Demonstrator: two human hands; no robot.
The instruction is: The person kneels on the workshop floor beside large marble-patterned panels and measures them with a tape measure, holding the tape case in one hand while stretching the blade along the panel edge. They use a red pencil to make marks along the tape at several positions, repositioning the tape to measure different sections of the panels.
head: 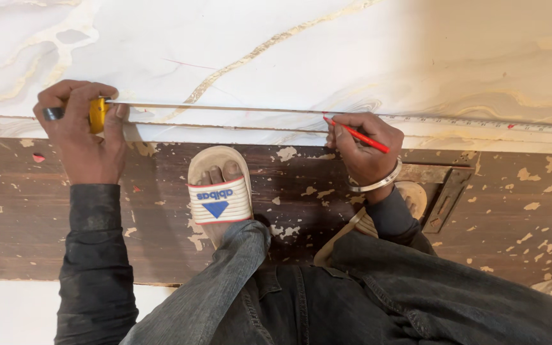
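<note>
My left hand grips a yellow tape measure case at the near edge of a white marble-patterned sheet. Its metal tape blade runs rightward along that edge, past my right hand. My right hand, with a metal bangle on its wrist, holds a red pencil; the pencil's tip rests on the sheet right beside the tape.
The sheet lies on a dark wooden board with flaking paint. My foot in a white slide sandal stands on the board between my hands. A metal try square lies on the board by my right wrist. My denim-clad knees fill the lower frame.
</note>
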